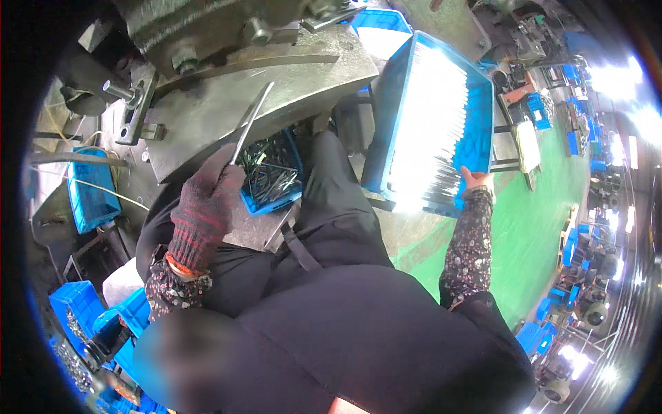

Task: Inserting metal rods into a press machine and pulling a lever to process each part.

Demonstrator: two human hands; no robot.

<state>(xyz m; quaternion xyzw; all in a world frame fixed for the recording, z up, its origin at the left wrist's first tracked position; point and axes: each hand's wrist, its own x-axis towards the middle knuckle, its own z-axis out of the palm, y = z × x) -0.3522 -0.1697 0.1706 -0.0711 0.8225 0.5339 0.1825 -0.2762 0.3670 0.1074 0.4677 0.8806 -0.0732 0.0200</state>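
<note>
My left hand (pixel 207 196), in a dark red and black knit glove, is closed around a thin metal rod (pixel 253 121), which slants up past the edge of a steel machine table (pixel 276 65). Below that edge, a blue bin (pixel 270 205) holds a jumble of dark metal rods (pixel 267 164). My right hand (pixel 476 179) is bare and sits at the near right corner of a large blue crate (pixel 480 114). Its fingers are bent in at the ends of bright metal rods (pixel 427 117) stacked in the crate; glare washes out many of them. Whatever the fingers grip is hidden.
Bolted machine parts (pixel 207 27) rise over the table at the top left. Another blue bin (pixel 93 190) hangs at the left, and blue bins (pixel 72 307) with small metal parts stand lower left. Green floor (pixel 520 228) runs along the right, beside more machines and bins.
</note>
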